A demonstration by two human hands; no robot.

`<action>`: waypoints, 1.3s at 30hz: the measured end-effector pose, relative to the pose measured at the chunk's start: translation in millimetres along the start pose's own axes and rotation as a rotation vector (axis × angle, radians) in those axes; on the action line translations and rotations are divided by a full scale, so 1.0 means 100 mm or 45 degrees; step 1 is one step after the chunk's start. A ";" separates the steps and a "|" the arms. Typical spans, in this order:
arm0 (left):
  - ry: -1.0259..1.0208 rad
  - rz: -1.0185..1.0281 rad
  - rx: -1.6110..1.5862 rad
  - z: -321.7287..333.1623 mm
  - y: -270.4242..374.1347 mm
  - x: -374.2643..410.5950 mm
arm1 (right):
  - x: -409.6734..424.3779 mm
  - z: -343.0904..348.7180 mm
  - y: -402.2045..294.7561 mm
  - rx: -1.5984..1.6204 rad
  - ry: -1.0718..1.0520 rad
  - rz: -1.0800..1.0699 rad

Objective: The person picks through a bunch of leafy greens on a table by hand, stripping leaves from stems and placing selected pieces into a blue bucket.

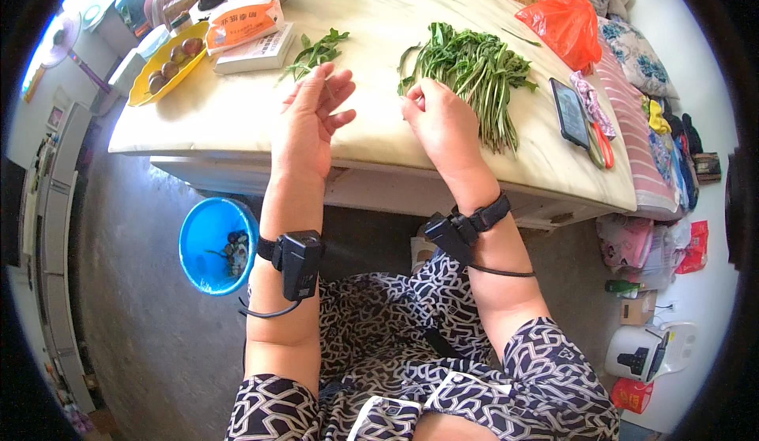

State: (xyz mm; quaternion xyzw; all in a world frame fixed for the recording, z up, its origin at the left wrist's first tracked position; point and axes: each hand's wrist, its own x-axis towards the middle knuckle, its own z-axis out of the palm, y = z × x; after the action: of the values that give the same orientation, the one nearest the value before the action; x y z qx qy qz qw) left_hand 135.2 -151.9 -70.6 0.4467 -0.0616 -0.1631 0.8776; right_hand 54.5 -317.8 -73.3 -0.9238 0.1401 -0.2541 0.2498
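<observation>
A large bunch of leafy green stems (474, 73) lies on the marble-patterned table (379, 138). My right hand (442, 120) is at its left edge, fingers curled and thumb against the index finger; a stem and leaf show just beyond the fingertips, and whether they are pinched is unclear. Over the table further left is my left hand (314, 112), palm turned inward, fingers partly bent and apart, with a thin stem seeming to cross near the fingers. Just beyond it lies a small group of leafy greens (317, 52).
A yellow dish of round fruit (139, 88), a tissue pack (243, 26) and a box (255, 52) stand left. A phone (569, 112), scissors (602, 144) and a red plastic bag (563, 26) lie right. A blue bucket (187, 251) with scraps sits on the floor.
</observation>
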 end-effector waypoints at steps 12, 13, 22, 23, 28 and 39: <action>-0.065 -0.181 0.075 0.10 -0.10 -0.10 | 0.06 0.05 0.02 0.175 0.100 0.147; -0.079 -0.203 0.065 0.10 -0.09 -0.11 | 0.07 0.05 0.05 0.292 0.114 0.166; -0.129 -0.220 0.046 0.10 -0.14 -0.13 | 0.06 -0.04 -0.14 0.985 0.006 0.201; -0.128 -0.210 0.046 0.10 -0.14 -0.12 | 0.03 -0.07 -0.18 1.020 -0.044 0.222; -0.167 -0.144 0.004 0.10 -0.15 -0.11 | -0.06 -0.09 -0.30 1.036 -0.116 0.164; -0.140 -0.124 0.044 0.17 -0.19 -0.12 | -0.05 -0.09 -0.21 0.908 -0.159 0.116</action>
State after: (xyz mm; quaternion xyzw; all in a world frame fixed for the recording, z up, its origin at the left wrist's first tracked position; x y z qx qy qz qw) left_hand 115.3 -171.9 -75.3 0.4546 -0.0908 -0.2287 0.8560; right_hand 48.1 -301.3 -57.7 -0.7852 0.0683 -0.2185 0.5754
